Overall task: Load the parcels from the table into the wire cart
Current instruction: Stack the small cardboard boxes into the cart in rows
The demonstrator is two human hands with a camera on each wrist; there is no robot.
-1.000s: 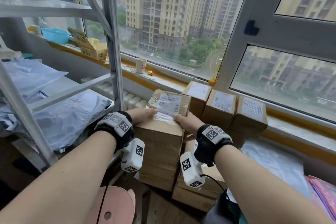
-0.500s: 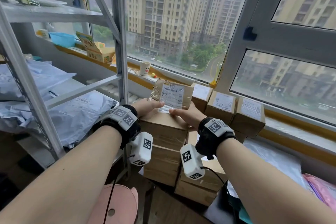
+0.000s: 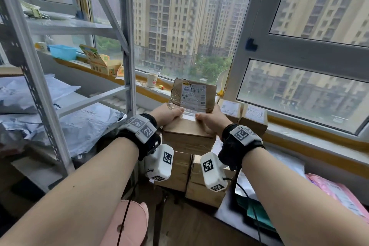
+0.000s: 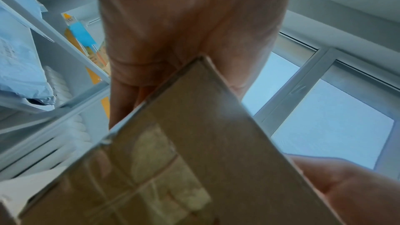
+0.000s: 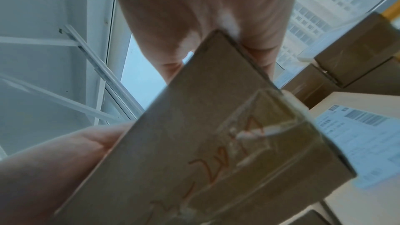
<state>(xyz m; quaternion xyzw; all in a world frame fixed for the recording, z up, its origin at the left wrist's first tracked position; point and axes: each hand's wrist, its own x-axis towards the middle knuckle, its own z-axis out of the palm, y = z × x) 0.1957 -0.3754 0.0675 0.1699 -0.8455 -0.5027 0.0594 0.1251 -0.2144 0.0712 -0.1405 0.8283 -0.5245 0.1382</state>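
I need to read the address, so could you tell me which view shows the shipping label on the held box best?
The head view: the shipping label faces it on the box. Both wrist views show only blurred bare cardboard sides.

Both forearms are showing bare, with no sleeves. Each wrist is wearing a black strap (image 3: pixel 239 147) topped with a grey block bearing square black-and-white markers. A white camera pod (image 3: pixel 162 163) with the same markers is hanging under each wrist, and a thin black cable (image 3: pixel 124 219) is trailing back from each pod.
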